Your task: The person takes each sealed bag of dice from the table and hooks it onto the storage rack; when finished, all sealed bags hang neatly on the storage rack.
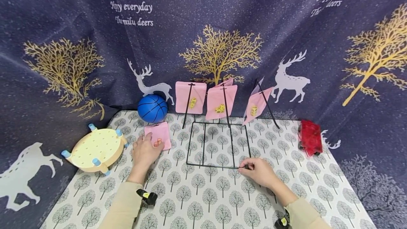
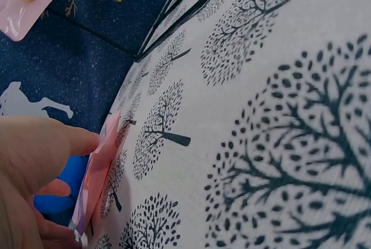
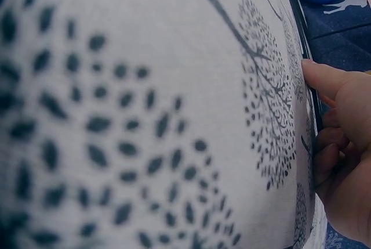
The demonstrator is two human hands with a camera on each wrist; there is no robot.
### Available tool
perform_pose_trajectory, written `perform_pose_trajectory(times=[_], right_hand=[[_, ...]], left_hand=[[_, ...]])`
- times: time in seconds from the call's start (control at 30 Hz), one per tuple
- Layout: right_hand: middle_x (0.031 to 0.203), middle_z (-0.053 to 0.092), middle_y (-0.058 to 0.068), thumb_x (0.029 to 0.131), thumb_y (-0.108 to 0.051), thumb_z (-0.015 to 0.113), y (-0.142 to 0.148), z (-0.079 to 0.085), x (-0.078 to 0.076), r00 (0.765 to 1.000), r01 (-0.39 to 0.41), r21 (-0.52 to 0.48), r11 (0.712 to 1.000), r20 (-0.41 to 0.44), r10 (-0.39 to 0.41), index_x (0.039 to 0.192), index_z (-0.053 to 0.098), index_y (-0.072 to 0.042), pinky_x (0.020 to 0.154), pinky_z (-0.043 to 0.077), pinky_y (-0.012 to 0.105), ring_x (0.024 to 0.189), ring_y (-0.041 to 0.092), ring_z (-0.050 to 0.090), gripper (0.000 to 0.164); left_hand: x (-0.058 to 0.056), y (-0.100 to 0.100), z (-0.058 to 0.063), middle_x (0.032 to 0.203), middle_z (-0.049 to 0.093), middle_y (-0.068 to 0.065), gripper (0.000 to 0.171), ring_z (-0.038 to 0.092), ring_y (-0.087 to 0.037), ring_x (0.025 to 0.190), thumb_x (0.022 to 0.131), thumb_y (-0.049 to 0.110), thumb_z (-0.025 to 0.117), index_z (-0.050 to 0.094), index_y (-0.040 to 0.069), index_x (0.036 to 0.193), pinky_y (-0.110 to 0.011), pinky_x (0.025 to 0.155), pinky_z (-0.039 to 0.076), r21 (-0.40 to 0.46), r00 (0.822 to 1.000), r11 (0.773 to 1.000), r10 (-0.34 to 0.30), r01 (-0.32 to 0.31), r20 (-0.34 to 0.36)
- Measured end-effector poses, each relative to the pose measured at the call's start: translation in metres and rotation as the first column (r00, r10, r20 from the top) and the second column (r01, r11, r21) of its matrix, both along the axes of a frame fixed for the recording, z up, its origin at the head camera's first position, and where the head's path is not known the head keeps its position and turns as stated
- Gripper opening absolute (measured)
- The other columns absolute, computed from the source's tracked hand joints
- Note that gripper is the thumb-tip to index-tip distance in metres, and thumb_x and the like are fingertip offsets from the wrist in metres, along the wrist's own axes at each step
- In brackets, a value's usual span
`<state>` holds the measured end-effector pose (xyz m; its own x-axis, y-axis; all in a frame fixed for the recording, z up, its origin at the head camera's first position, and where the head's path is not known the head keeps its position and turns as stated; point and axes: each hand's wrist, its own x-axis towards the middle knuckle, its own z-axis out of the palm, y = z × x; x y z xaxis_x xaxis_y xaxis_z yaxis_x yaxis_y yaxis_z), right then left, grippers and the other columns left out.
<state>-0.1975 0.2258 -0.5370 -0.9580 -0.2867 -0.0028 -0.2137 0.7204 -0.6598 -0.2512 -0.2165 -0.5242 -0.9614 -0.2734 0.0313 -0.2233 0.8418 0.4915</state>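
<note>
A pink pouch (image 1: 165, 135) printed with small red shapes lies on the tablecloth at the left. My left hand (image 1: 147, 150) is over its near left part, thumb and fingers spread toward different edges. The left wrist view shows my thumb right at the pouch (image 2: 101, 165) surface, fingers near its lower edge. My right hand (image 1: 259, 172) pinches the near right corner of the black wire rack (image 1: 211, 166) between thumb and fingers. Similar pink pouches (image 1: 182, 96) with yellow animal prints hang from the rack's prongs. In the right wrist view, my right hand (image 3: 348, 121) hides part of the wire.
A blue ball (image 1: 152, 108) sits behind the left pouch. Left of it stands a round cream pegboard-like piece (image 1: 96, 149) with blue-tipped legs. A red toy car (image 1: 310, 138) is at the far right. A dark printed curtain (image 1: 216, 17) backs the table.
</note>
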Motion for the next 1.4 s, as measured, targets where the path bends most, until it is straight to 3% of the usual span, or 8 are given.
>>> perform_pose_trajectory(times=[0.2,0.43,0.8,1.0,1.2,1.4], right_hand=[[0.054,0.041,-0.009,0.081,-0.042,0.074,0.0,-0.0012,0.0003,1.0,0.001,-0.001,1.0,-0.002,-0.001,0.087,0.068,-0.037,0.048,0.038,0.025,0.046,0.004,0.032,0.009],[0.054,0.041,-0.008,0.08,-0.042,0.074,-0.0002,-0.0008,0.0003,1.0,0.011,-0.006,1.0,-0.001,-0.011,0.087,0.068,-0.037,0.047,0.037,0.025,0.046,0.005,0.031,0.01],[0.055,0.042,-0.009,0.078,-0.046,0.073,0.0005,-0.0061,-0.0019,0.999,0.032,0.022,0.999,0.013,-0.033,0.086,0.066,-0.04,0.049,0.038,0.025,0.047,0.005,0.033,0.012],[0.055,0.042,-0.009,0.078,-0.046,0.074,0.0011,-0.0063,-0.0022,1.0,0.028,0.018,0.999,0.004,-0.028,0.085,0.066,-0.041,0.049,0.038,0.025,0.046,0.005,0.033,0.011],[0.054,0.042,-0.009,0.079,-0.045,0.074,0.0014,-0.0058,-0.0019,1.0,0.024,0.021,1.0,-0.006,-0.024,0.085,0.067,-0.04,0.049,0.038,0.026,0.046,0.005,0.033,0.011],[0.055,0.042,-0.009,0.08,-0.044,0.073,0.0013,-0.0062,-0.0016,1.0,0.022,0.014,1.0,0.011,-0.023,0.086,0.067,-0.039,0.047,0.038,0.024,0.046,0.004,0.033,0.01]], left_hand=[[0.0025,0.0013,0.0014,0.14,0.034,-0.033,0.07,0.031,-0.053,0.123,0.087,0.051,0.059,0.043,0.011,0.142,-0.068,0.094,0.026,-0.045,0.999,0.998,-0.042,0.042,0.013],[0.0023,0.0021,0.0,0.139,0.037,-0.029,0.063,0.037,-0.048,0.12,0.084,0.045,0.066,0.051,0.013,0.136,-0.064,0.094,0.029,-0.034,0.995,0.996,-0.084,0.083,-0.046],[-0.0006,0.0018,-0.0034,0.124,0.051,-0.022,0.046,0.047,-0.039,0.114,0.081,0.03,0.074,0.062,0.008,0.12,-0.056,0.092,0.035,0.14,0.981,0.977,-0.145,0.162,-0.128],[-0.0028,0.0012,-0.0065,0.111,0.064,-0.014,0.032,0.057,-0.03,0.102,0.083,0.023,0.071,0.068,0.008,0.112,-0.046,0.085,0.042,0.252,0.981,0.957,-0.107,0.146,-0.162],[-0.0032,0.0053,-0.0069,0.098,0.069,-0.008,0.019,0.062,-0.023,0.087,0.088,0.023,0.067,0.071,0.01,0.102,-0.039,0.075,0.047,0.344,0.983,0.937,-0.004,0.067,-0.181],[-0.0018,0.0079,-0.0058,0.096,0.069,-0.005,0.034,0.064,-0.023,0.084,0.085,0.02,0.07,0.063,0.01,0.117,-0.04,0.079,0.044,0.391,0.982,0.92,0.037,0.039,-0.186]])
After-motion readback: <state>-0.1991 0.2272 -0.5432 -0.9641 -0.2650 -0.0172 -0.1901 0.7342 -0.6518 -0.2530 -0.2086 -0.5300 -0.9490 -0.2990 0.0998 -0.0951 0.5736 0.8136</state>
